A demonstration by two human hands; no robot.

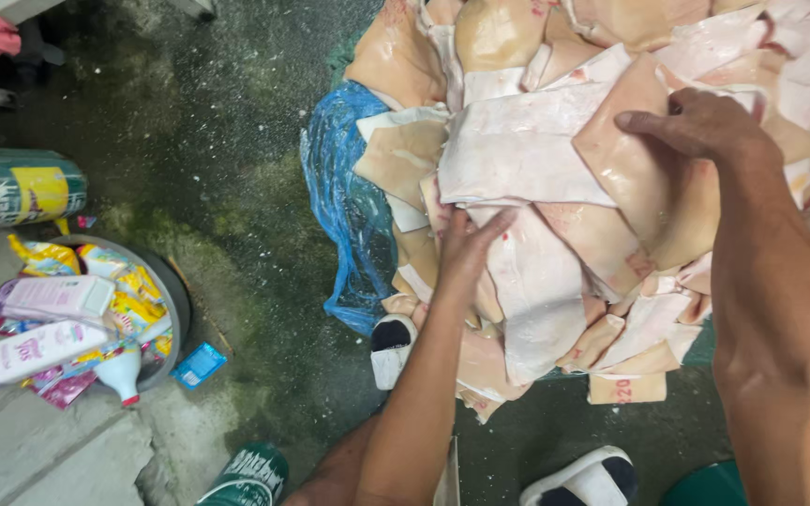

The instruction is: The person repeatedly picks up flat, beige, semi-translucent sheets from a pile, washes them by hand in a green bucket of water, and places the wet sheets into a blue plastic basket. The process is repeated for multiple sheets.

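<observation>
- The left hand lay flat, fingers straight, pressed on the heap of pale pink, flat-cut raw pork skin slabs, clasping nothing.
- The right hand curled its grip over one tan slab's upper edge.
- The heap sat on crumpled blue plastic sheeting on the wet concrete floor.
- Left, a round metal basin held yellow sachets and white-and-purple tubes; a small blue packet lay beside it.
</observation>
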